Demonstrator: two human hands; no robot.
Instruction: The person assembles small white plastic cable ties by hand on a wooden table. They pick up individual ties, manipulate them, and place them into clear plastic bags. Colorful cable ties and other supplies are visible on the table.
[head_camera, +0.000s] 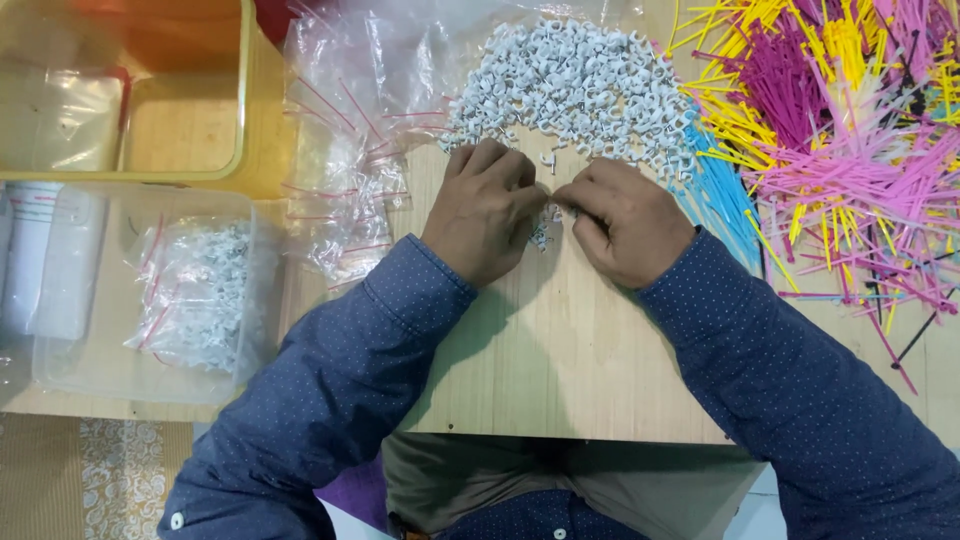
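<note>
Left hand (487, 208) and right hand (622, 222) meet knuckle to knuckle at the middle of the wooden counter (560, 370), fingers curled in, fingertips pinched together on a small clear bag of white clips (543, 228) held between them; the bag is mostly hidden by the fingers, can't tell how full. Both sleeves are dark blue with dots.

Just above the hands, touching the fingertips: a big loose pile of white cable clips (575, 85). Left of the pile, a heap of empty clear zip bags (350, 150) with red seal strips. Right of it, a bundle of blue cable ties (722, 195), then a wide spread of pink and yellow cable ties (850, 130).

Far left: a clear plastic tub (60, 345) holding filled clip bags (195, 295); behind it a yellow bin (245, 110).
</note>
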